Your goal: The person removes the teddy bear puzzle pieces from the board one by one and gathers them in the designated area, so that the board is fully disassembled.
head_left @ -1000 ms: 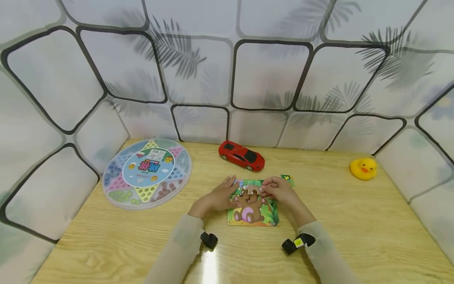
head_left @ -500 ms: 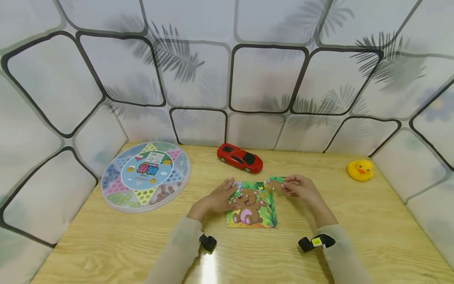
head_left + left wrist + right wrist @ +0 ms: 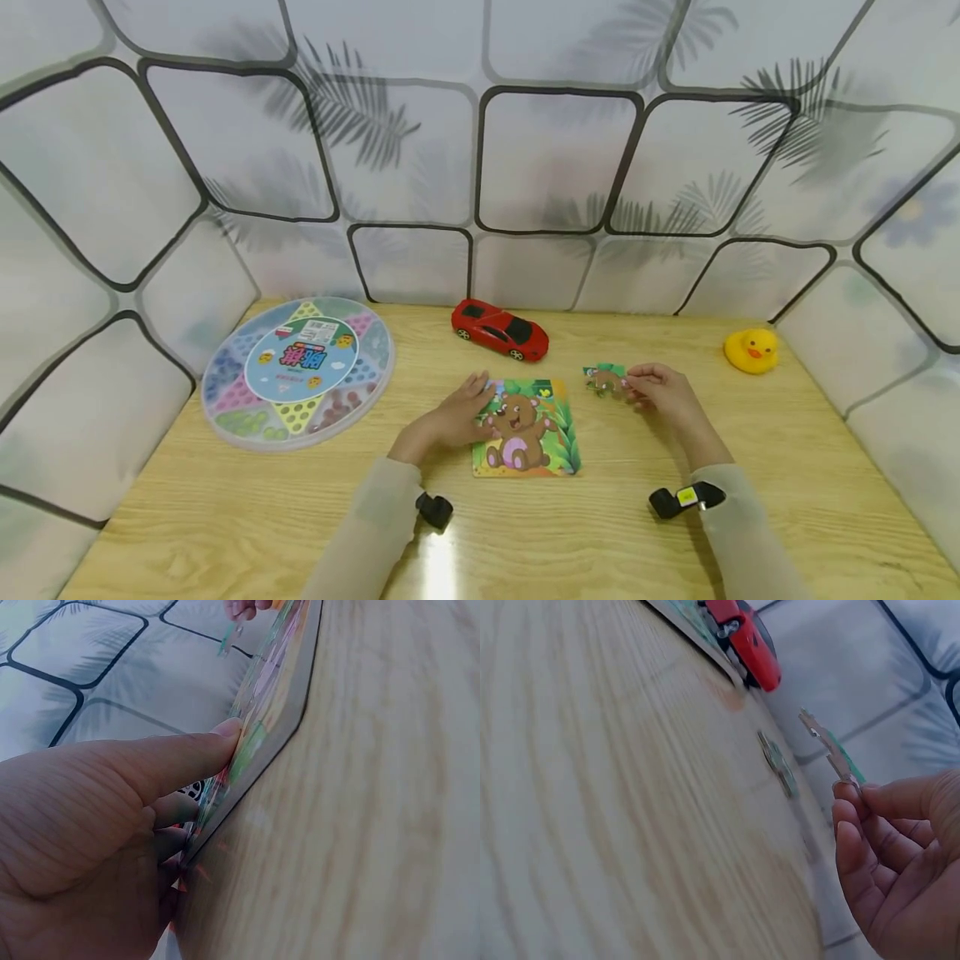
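A bear jigsaw puzzle [image 3: 519,446] lies flat on the table. My left hand [image 3: 452,419] rests at its left side; in the left wrist view the thumb [image 3: 202,756] touches the puzzle's edge, with the other fingers partly hidden behind it. Right of the puzzle, my right hand [image 3: 667,402] pinches a puzzle piece [image 3: 606,380] printed in green and brown between thumb and fingertips. In the right wrist view this held puzzle piece [image 3: 835,752] is tilted and raised off the table. Another puzzle piece [image 3: 778,763] lies on the table near it, mostly covered in the head view.
Behind the puzzle stands a red toy car [image 3: 500,331]. A round Chinese checkers set [image 3: 377,377] lies at the left, and a yellow rubber duck [image 3: 751,351] sits at the far right. Patterned fabric walls [image 3: 555,175] border the wooden table [image 3: 562,542].
My right hand has moved right, carrying the puzzle piece from over the bear's head to beyond the puzzle's right edge. The left hand has stayed at the puzzle's left side.
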A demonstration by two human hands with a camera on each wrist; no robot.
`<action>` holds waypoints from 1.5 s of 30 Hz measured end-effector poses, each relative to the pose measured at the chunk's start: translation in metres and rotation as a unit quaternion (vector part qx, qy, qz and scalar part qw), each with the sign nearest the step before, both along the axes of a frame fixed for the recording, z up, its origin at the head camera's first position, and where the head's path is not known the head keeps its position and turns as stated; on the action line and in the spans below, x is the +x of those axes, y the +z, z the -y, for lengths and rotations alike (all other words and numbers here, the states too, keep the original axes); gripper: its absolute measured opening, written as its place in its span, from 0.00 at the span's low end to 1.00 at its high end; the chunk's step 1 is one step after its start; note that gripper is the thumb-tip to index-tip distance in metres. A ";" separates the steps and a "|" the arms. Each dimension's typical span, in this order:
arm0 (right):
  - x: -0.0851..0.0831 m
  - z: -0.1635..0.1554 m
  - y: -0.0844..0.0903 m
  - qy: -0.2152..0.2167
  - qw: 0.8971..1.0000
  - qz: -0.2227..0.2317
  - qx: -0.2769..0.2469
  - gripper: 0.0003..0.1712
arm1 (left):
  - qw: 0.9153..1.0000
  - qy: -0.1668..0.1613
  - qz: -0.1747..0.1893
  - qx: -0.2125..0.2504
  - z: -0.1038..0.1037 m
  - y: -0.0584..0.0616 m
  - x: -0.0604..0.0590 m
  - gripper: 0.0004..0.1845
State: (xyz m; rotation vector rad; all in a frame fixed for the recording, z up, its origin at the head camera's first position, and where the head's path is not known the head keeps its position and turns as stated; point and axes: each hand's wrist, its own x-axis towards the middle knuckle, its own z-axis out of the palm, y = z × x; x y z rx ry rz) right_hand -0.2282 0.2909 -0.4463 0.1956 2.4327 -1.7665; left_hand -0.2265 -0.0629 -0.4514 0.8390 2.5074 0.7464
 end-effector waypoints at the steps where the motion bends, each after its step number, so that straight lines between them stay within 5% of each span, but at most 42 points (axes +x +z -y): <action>1: -0.001 -0.002 0.000 -0.003 1.000 0.002 0.001 0.22 | 1.000 -0.001 -0.001 -0.003 0.000 0.000 0.000 0.41; 17: -0.005 -0.036 -0.009 -0.050 0.999 0.007 0.006 0.16 | 1.000 -0.001 -0.006 -0.017 -0.001 0.001 0.000 0.41; 45: -0.004 -0.040 -0.011 -0.072 0.997 -0.002 0.016 0.16 | 1.000 -0.001 -0.008 -0.016 0.000 -0.001 -0.001 0.41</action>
